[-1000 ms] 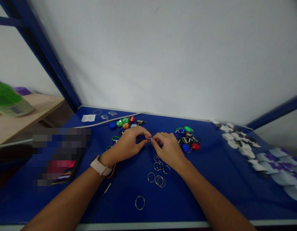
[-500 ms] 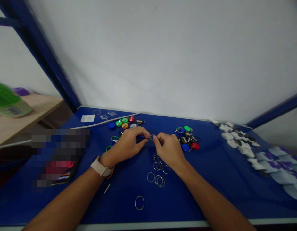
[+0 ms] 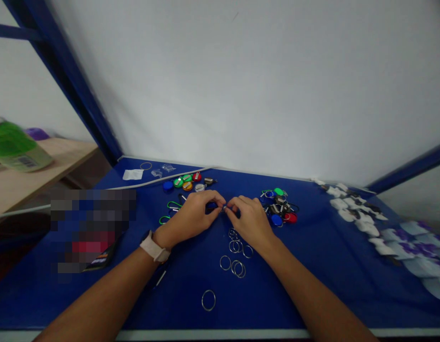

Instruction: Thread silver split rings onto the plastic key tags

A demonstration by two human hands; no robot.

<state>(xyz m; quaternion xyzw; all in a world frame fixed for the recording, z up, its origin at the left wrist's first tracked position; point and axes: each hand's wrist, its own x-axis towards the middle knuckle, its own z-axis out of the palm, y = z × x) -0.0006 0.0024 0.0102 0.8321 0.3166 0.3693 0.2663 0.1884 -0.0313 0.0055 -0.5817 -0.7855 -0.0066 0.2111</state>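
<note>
Both my hands meet over the middle of the blue table (image 3: 312,266). My left hand (image 3: 193,216), with a pale watch on its wrist, pinches a small blue key tag (image 3: 210,205). My right hand (image 3: 250,218) is closed, pinching a metal split ring (image 3: 225,207) against that tag. Several loose split rings (image 3: 236,256) lie on the table just below my hands, and one more ring (image 3: 208,300) lies nearer the front edge.
Coloured key tags lie in a row (image 3: 186,182) behind my left hand and in a pile (image 3: 280,206) right of my right hand. Green carabiners (image 3: 170,211) lie at the left. White and purple packets (image 3: 383,228) fill the right side. A dark card (image 3: 100,256) lies left.
My hands have stayed together at the same spot, with small finger shifts on the tag and ring. The view has moved slightly.
</note>
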